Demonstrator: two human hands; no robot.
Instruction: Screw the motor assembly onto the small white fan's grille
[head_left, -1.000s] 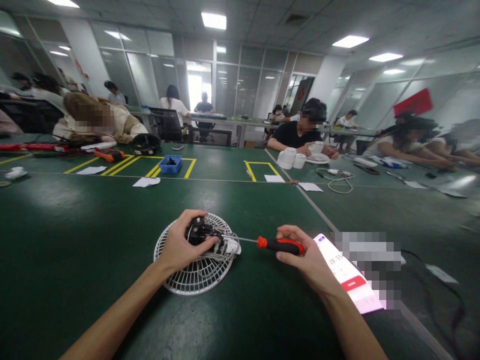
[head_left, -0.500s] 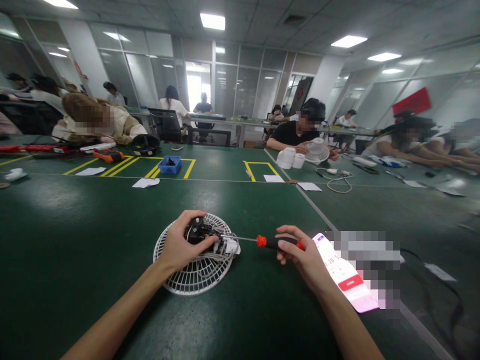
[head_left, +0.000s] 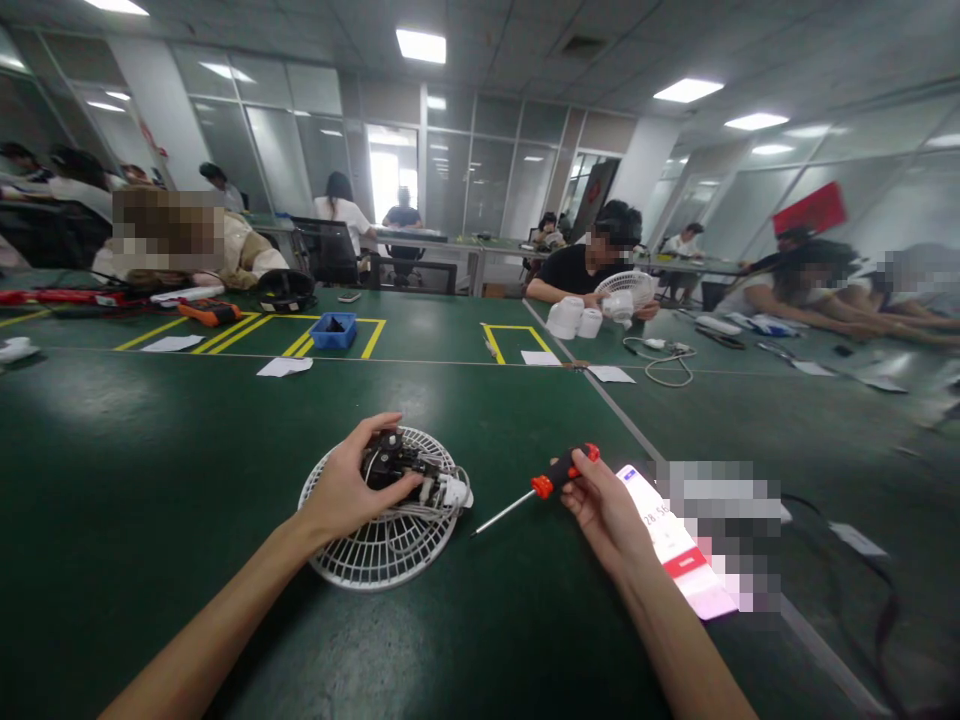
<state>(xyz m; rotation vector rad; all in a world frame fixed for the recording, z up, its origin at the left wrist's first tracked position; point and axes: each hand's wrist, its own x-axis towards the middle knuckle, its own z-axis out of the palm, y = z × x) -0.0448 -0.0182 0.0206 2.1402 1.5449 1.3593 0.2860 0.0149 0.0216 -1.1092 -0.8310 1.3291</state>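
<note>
A round white fan grille lies on the green table, with a black fan motor and a white plastic part on top of it. Thin pale wires run around the motor. My left hand is wrapped around the motor, thumb on its near side and fingers over its far side. To the right, my right hand grips a screwdriver by its black and red handle. The shaft slants down to the left, and its tip is apart from the motor and the white part.
A lit phone lies right of my right hand. Farther off are a blue bin, paper slips, white cups and a coiled cable. Across the table a person handles another white fan.
The screwdriver has come away from the motor and its tip now points down and left. My right hand has turned with it. My left hand keeps its hold on the motor.
</note>
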